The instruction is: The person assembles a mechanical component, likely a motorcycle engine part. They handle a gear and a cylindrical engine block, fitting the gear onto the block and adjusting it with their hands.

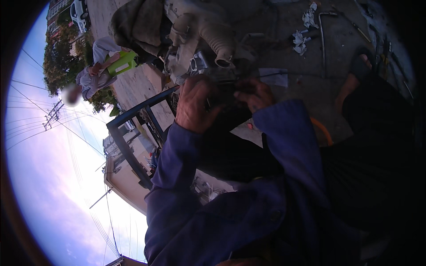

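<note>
My left hand (195,103) is closed, its fingers curled over a dark thing in deep shadow. Close by on the right, my right hand (255,94) is closed too, thumb and fingers pinched together at the other side of that shadowed spot. What either hand holds is too dark to make out. A thin dark rod-like shape (227,82) shows between the fingertips. Just beyond my hands lie dusty machine parts: a ribbed hose (217,37) with an open round end, and a metal piece with an oval opening (194,64).
A pale sheet (278,77) lies right of my hands. Farther right are an L-shaped bar (324,44), crumpled foil-like scraps (300,42) and my sandalled foot (360,66). An orange hose (322,128) bends near my right sleeve. A black metal frame (128,150) stands left; beyond, a person sits on a green chair (122,64).
</note>
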### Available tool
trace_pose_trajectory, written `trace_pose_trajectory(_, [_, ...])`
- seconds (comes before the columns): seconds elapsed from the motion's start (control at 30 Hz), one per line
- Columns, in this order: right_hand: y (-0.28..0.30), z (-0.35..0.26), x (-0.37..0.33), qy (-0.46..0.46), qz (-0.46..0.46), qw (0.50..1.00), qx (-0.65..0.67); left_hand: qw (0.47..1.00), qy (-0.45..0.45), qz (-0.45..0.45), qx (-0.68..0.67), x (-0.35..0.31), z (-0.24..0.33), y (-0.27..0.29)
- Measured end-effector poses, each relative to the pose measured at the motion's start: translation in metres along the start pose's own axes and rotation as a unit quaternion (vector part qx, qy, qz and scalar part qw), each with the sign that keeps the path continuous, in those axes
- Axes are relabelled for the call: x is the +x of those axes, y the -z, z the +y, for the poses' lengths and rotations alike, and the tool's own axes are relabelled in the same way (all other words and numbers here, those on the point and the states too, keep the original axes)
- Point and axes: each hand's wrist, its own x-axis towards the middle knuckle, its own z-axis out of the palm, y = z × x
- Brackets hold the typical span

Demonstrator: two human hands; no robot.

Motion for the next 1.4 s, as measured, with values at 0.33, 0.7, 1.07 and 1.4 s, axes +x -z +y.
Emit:
trace_pose_trajectory(0.33, [0.006,0.007,0.005,0.012,-0.044,0.998,0.045,0.985,-0.045,-0.051,0.158,0.003,0.011,-0.001])
trace_pose_trajectory(0.7, [0.007,0.008,-0.009,0.104,0.031,0.968,-0.226,0.975,-0.055,-0.01,0.213,0.0,0.019,-0.018])
trace_pose_trajectory(1.07, [0.028,0.049,0.006,0.412,0.041,0.801,-0.432,0.967,-0.1,-0.022,0.233,0.003,0.015,-0.014])
trace_pose_trajectory(1.4, [0.027,0.049,0.018,0.46,0.075,0.746,-0.476,0.965,-0.096,-0.033,0.241,0.006,0.011,-0.013])
